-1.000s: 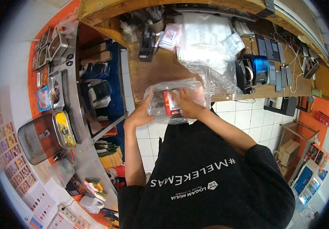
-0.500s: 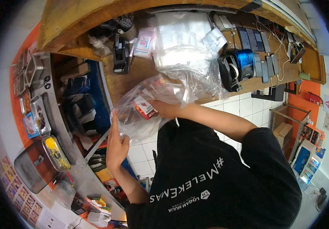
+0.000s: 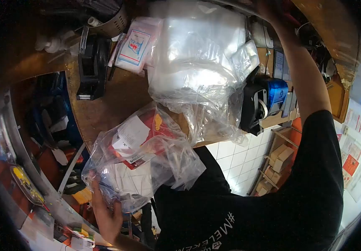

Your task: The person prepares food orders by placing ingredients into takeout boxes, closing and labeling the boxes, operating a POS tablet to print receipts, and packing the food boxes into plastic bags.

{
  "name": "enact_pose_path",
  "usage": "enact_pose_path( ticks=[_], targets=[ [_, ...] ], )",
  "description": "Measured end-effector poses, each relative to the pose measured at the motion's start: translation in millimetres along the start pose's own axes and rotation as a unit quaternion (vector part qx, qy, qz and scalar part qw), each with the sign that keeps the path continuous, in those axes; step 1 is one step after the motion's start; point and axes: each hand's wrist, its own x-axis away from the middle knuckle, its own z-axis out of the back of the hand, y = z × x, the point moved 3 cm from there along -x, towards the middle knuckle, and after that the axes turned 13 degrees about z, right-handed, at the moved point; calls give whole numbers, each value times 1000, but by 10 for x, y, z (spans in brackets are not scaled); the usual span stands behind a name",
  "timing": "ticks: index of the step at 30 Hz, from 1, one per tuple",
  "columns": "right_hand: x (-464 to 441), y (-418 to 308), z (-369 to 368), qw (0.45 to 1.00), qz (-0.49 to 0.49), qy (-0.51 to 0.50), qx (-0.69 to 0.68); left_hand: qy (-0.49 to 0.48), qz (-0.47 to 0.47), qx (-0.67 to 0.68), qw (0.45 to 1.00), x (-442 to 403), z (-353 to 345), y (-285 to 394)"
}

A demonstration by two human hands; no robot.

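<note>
My left hand (image 3: 106,214) is at the lower left edge of a clear plastic bag (image 3: 132,184), its fingers and thumb around the bag's crumpled edge. Inside the bag lies a red packet (image 3: 157,125) with a white paper (image 3: 133,133) on it. The bag rests partly on the wooden table's front edge and partly hangs over it. My right arm reaches up and to the right, over the back of the table. My right hand (image 3: 268,9) is blurred at the top edge of the view, and its fingers cannot be made out.
A stack of clear plastic bags (image 3: 197,50) lies on the table (image 3: 109,98). Left of it are a pink-and-white packet (image 3: 134,50), a black tape dispenser (image 3: 92,69) and a perforated cup (image 3: 112,24). A black-and-blue device (image 3: 272,96) stands to the right, beside phones.
My right hand has left the bag and moved up and right to the far side of the table. My left hand stays at the bag's edge. The view has moved closer to the table.
</note>
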Motion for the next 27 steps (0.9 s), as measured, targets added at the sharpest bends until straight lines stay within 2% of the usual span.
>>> enact_pose_path(
  ticks=[8,9,11,12,13,14,15,18,22,27],
  targets=[
    [163,1048,-147,998,14,-54,-13,-13,5,23,1000,-66,53,44],
    [179,1203,-203,996,36,-81,-15,-12,2,1,1000,-59,46,26],
    [230,1691,-350,958,205,-198,-43,-10,17,-5,1000,-50,38,0],
    [212,1527,-375,957,208,-199,-43,-7,31,-13,999,-37,42,-14],
    [164,1309,-268,995,79,-56,-9,-4,31,-12,999,-32,44,-24],
    [236,1146,-127,994,-55,87,25,0,26,-4,1000,-31,57,-37],
    [274,1077,3,988,-105,112,8,1,20,1,1000,-23,82,-51],
    [374,1127,233,991,-95,46,-77,32,-9,-78,996,4,102,-115],
    [483,1128,423,986,-105,39,-120,0,20,-38,999,-53,131,94],
    [634,1096,524,981,-114,47,-151,6,-37,-33,999,-75,110,103]
  ],
)
